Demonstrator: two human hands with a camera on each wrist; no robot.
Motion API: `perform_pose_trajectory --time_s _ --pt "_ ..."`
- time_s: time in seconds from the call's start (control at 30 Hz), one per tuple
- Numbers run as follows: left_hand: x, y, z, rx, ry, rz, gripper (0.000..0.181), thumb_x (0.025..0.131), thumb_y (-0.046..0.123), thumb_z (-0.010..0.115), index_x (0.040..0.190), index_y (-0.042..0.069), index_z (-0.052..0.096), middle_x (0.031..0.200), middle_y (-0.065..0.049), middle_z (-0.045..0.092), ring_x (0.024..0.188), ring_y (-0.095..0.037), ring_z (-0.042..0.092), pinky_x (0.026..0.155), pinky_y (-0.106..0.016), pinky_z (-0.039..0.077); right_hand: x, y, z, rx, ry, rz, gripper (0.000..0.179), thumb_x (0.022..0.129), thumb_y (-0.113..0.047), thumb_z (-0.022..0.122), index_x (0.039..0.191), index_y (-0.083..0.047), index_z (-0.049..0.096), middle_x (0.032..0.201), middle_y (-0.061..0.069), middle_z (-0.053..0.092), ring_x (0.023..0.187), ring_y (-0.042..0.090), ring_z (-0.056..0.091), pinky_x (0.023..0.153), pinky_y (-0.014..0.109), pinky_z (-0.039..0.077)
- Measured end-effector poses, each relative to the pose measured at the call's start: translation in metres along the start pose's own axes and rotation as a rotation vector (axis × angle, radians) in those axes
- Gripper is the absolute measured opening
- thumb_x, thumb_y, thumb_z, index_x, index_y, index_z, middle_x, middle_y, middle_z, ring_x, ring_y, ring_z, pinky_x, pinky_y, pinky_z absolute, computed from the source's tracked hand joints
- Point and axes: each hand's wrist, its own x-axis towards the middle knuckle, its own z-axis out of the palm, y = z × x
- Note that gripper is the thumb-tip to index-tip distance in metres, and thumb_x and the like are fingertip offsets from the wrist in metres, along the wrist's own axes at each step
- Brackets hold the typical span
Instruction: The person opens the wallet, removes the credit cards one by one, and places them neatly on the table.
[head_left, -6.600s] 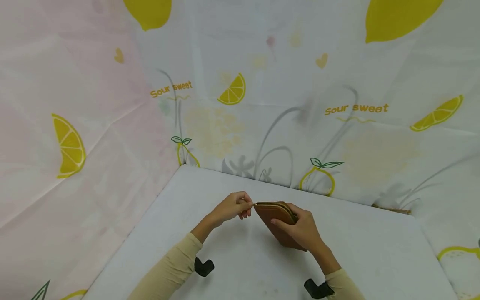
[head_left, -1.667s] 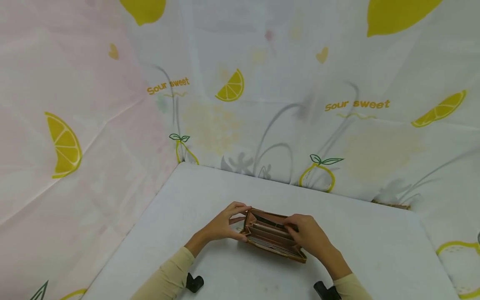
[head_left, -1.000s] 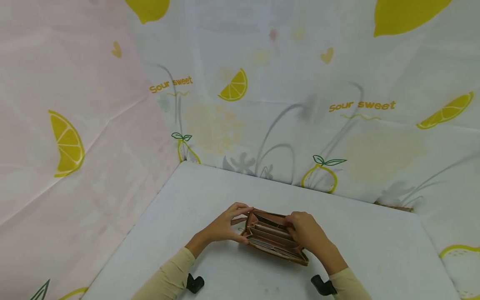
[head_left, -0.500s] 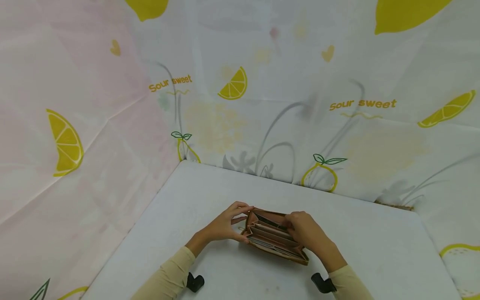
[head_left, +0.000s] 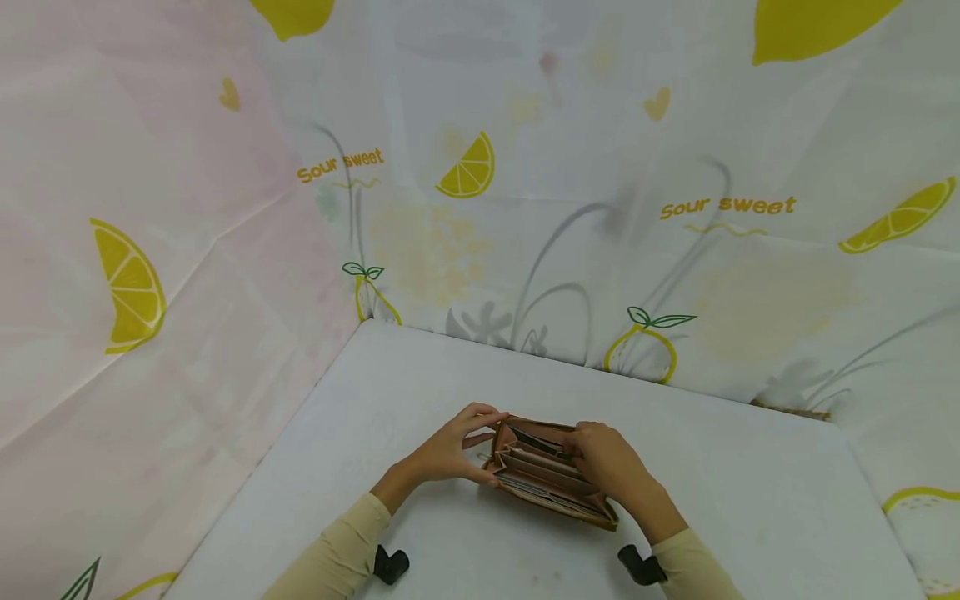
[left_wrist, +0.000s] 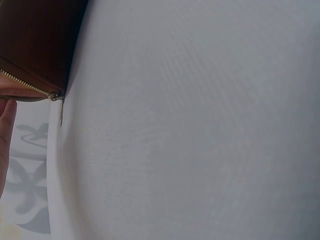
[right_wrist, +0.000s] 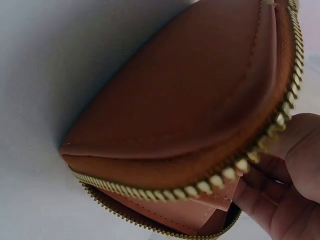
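A brown zip-around wallet (head_left: 551,477) stands unzipped on the white table, its pink-brown dividers fanned and facing up. My left hand (head_left: 442,450) grips its left end, thumb at the near edge and fingers at the far edge. From that corner hangs the zipper pull (left_wrist: 61,114), in the left wrist view. Curled fingers of my right hand (head_left: 611,462) reach into the rear compartment at the right, beside a dark strip (head_left: 542,443). I cannot tell whether they pinch a divider or that strip. Up close in the right wrist view, gold zipper teeth (right_wrist: 215,181) cross before the right hand.
The white table (head_left: 420,367) extends around the wallet. Lemon-printed cloth (head_left: 540,275) hangs behind it and along the left. Black wrist mounts (head_left: 392,565) show below both forearms.
Earlier the left hand pulled the zipper on the nearly closed wallet; since then the wallet has been opened and turned upward. Lately the right fingers shift slightly leftward inside it.
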Motion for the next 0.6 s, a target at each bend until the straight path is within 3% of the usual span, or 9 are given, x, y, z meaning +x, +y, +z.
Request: perform_pose_trajectory --time_s 0.6 --pt "-0.0011 0.0011 -0.0005 0.027 -0.016 0.043 0.094 0.07 0.0 0.087 0.146 -0.01 0.033 0.14 -0.029 0.029 0.131 -0.045 0.037 0.106 -0.053 0.039 -0.0007 0.0065 -0.0004 -0.012 0.021 -0.063 0.014 0.075 0.001 0.081 0.079 -0.012 0.075 0.075 0.001 0.07 0.07 0.02 0.064 0.061 0.031 0.056"
